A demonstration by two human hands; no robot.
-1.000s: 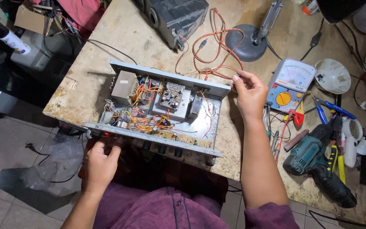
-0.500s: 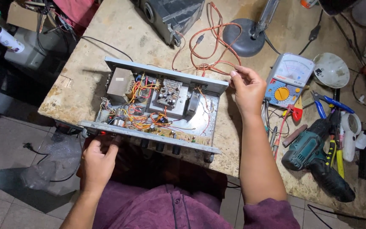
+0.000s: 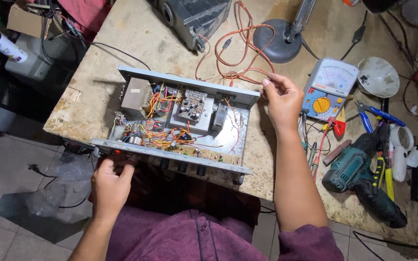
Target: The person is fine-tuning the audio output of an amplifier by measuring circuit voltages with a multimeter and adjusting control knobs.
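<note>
An open grey metal amplifier chassis lies on the worn workbench, its circuit boards, transformer and orange wiring showing. My left hand reaches to the front panel at its near left end, fingers on the panel by the knobs. My right hand grips the chassis's far right corner, where thin orange wires run off.
Right of the chassis lie an analog multimeter, blue-handled pliers, screwdrivers and a green cordless drill. A lamp base and a dark metal box stand at the back. The bench's near edge drops to tiled floor.
The view has shifted slightly. My left hand has slid a little right along the front panel. My right hand stays on the far right corner.
</note>
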